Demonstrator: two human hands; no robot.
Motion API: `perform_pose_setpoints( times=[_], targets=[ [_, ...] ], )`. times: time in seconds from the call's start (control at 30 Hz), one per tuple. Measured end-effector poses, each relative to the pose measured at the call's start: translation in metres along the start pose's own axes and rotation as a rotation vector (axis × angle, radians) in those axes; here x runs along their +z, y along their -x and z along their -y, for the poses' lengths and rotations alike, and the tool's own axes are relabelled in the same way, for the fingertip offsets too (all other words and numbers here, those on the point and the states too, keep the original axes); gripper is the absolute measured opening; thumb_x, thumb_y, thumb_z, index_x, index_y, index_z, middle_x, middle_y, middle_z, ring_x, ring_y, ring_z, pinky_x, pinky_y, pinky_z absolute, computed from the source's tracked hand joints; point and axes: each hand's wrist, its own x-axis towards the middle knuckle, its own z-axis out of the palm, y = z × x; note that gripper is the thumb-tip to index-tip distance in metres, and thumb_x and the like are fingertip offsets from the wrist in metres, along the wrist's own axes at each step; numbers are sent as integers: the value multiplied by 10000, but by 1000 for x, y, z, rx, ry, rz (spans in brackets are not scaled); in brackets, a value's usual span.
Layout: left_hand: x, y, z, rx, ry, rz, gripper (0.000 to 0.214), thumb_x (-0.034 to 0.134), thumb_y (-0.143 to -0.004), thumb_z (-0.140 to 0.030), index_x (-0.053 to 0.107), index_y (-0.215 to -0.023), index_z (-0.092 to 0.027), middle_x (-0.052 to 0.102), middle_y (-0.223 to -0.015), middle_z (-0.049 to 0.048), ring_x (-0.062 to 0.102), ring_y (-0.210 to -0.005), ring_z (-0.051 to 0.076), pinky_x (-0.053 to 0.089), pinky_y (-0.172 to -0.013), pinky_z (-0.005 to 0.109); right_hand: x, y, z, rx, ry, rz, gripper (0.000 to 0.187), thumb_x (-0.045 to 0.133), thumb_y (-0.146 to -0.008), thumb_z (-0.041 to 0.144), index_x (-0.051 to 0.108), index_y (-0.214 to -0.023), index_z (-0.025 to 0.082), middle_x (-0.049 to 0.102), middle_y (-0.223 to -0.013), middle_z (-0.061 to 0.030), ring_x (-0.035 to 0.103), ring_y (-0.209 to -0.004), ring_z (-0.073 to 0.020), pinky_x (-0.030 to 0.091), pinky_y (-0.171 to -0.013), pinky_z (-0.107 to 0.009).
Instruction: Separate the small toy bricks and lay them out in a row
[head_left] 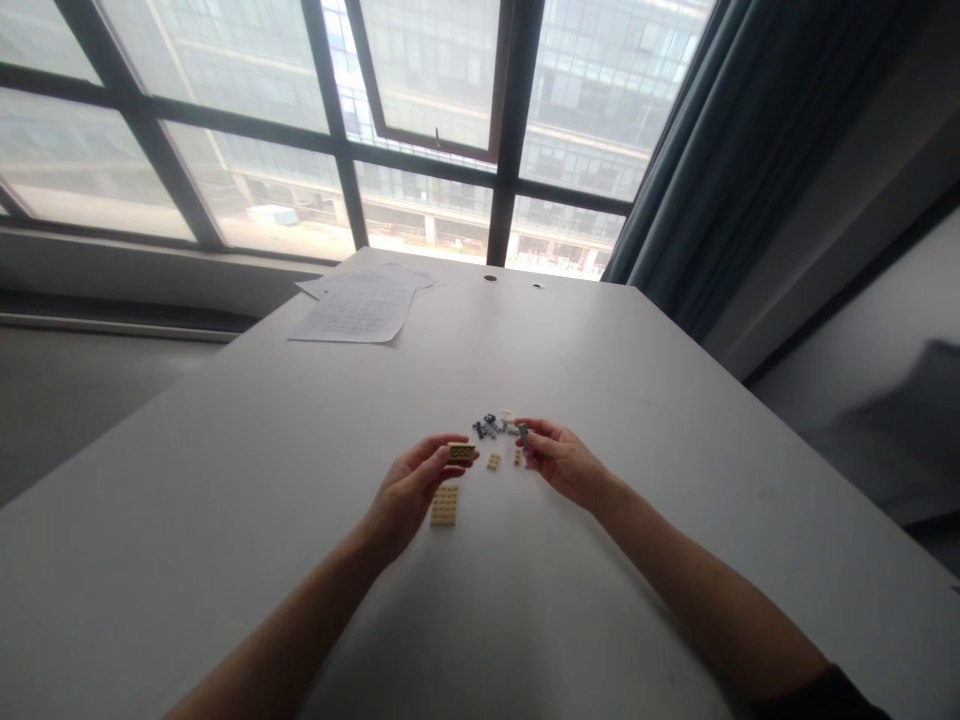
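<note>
My left hand (411, 490) is raised a little over the white table (225, 480) and pinches a small tan building brick (461, 452) between thumb and fingertips. My right hand (559, 460) is opposite it, fingers curled round a small grey piece (523, 434). Under my left hand lies a tan studded plate (443, 505). Two small tan pieces (493, 461) lie between the hands. A little heap of dark grey and pale pieces (491, 424) sits just beyond them.
Several printed paper sheets (360, 305) lie at the far left of the table. Two small holes (490, 278) mark the far edge. A large window (315, 130) fills the back, with a blue-grey curtain (735, 160) at the right.
</note>
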Motion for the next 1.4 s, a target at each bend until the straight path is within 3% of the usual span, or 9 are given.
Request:
perform_pose_setpoints(
  times=[0.1,0.2,0.3,0.47,0.6,0.77,1.13,1.27,1.4],
  targets=[
    [1,3,-2,80,-265,-4,355,538,-859,-452,614,-1056,-166,704,-1004,95,645,-950,234,491,-837,376,6,10,-2,-79,73,21,262,731,-726,323,663,-949,202,647,-846,-11,572,-718,-112,467,-707,-256],
    [4,8,-3,292,-757,63,242,567,-852,-376,637,-1010,-206,692,-993,62,606,-975,231,447,-876,386,6,19,-7,-283,479,40,135,665,-794,283,657,-916,225,644,-875,-22,588,-803,-156,476,-778,-312],
    [10,13,-2,471,-1135,205,140,578,-840,-277,637,-961,-239,686,-956,32,572,-975,228,381,-924,409,2,27,-13,-509,918,173,133,551,-871,215,658,-944,246,641,-960,-53,587,-906,-186,459,-843,-335],
    [15,15,2,481,-1294,304,59,586,-829,-239,629,-867,-230,676,-874,14,566,-916,203,344,-924,391,-1,29,-22,-666,1218,356,246,442,-906,136,648,-976,252,647,-1016,-71,598,-939,-182,464,-846,-304],
    [13,15,3,475,-1269,311,44,600,-830,-249,631,-857,-233,679,-881,3,563,-927,191,325,-937,377,1,30,-23,-687,1160,284,260,487,-836,73,622,-994,227,638,-1036,-61,596,-969,-167,466,-882,-292],
    [9,15,6,483,-1243,292,218,688,-758,-261,618,-962,-235,680,-983,15,561,-989,212,323,-959,393,7,37,-22,-540,1170,82,357,686,-696,152,598,-1035,221,614,-1043,-56,538,-1055,-218,431,-944,-355],
    [9,12,8,494,-1216,257,182,666,-763,-248,624,-937,-219,684,-939,33,588,-962,218,350,-970,418,23,37,-25,-436,1241,35,233,652,-662,132,626,-886,196,613,-913,-44,507,-944,-214,401,-898,-367],
    [5,10,5,429,-1071,157,187,671,-754,-274,640,-934,-232,682,-942,36,597,-968,227,411,-927,397,20,36,-22,-388,984,-6,271,634,-654,102,640,-904,205,622,-900,-28,529,-890,-186,418,-814,-322],
    [3,7,-2,247,-766,34,207,632,-791,-364,646,-938,-219,681,-980,41,625,-939,218,468,-869,354,13,33,-21,-237,410,4,236,690,-657,173,645,-887,202,648,-900,-15,549,-761,-137,421,-698,-263]
  ],
)
